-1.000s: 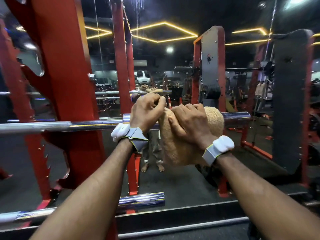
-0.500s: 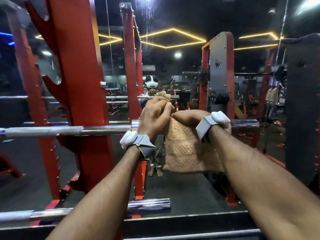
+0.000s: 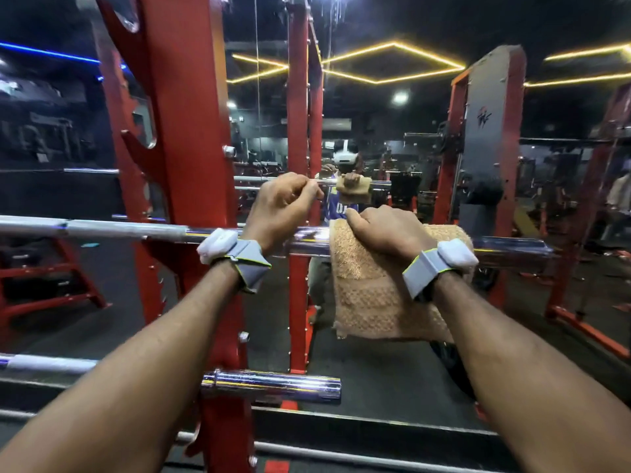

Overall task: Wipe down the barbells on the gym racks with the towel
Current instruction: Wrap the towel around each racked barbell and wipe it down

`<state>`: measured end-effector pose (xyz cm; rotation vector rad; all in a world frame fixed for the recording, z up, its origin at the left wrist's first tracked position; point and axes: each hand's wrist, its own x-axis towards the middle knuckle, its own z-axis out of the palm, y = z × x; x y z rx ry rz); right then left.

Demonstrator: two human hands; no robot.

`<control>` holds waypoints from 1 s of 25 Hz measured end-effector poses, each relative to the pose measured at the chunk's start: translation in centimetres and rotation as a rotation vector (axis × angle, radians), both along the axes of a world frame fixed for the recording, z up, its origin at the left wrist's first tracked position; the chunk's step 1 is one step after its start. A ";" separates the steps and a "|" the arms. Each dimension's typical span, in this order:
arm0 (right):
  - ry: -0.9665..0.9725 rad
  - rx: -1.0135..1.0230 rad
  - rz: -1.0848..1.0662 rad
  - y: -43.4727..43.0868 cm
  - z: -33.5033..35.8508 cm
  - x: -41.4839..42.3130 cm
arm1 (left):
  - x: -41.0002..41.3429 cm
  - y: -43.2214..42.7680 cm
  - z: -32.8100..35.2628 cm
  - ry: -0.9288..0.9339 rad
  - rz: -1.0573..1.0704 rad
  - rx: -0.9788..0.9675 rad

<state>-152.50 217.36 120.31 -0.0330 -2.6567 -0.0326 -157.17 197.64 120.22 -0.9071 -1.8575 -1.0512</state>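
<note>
Our right hand (image 3: 386, 233) clamps down on the towel (image 3: 375, 302), fingers curled over it. The towel hangs draped across the barbell (image 3: 136, 230) on the red rack (image 3: 191, 131). Our left hand (image 3: 283, 209) is just left of the towel, above the barbell, curled in a fist with nothing visible in it.

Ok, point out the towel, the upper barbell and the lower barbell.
towel (image 3: 372, 298): head view, on its hanging front flap.
upper barbell (image 3: 119, 229): head view, on its bare shaft.
lower barbell (image 3: 273, 385): head view, on its chrome sleeve.
</note>
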 end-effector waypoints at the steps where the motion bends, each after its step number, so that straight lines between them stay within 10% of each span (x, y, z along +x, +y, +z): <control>1: 0.017 0.006 0.003 -0.2 -0.1 0.0 | -0.3 -1.2 -0.2 -0.019 0.050 -0.019; 13: -0.313 -0.042 -0.064 -1.9 1.5 -2.3 | -2.4 -6.0 -1.5 -0.098 0.323 -0.455; 20: -0.062 -0.133 -0.076 -7.2 0.7 -1.6 | -3.0 -5.6 -1.7 -0.001 0.326 -0.523; 25: 0.532 0.158 -0.116 -10.1 -4.7 -0.3 | -3.1 -5.9 -2.1 0.038 0.318 -0.554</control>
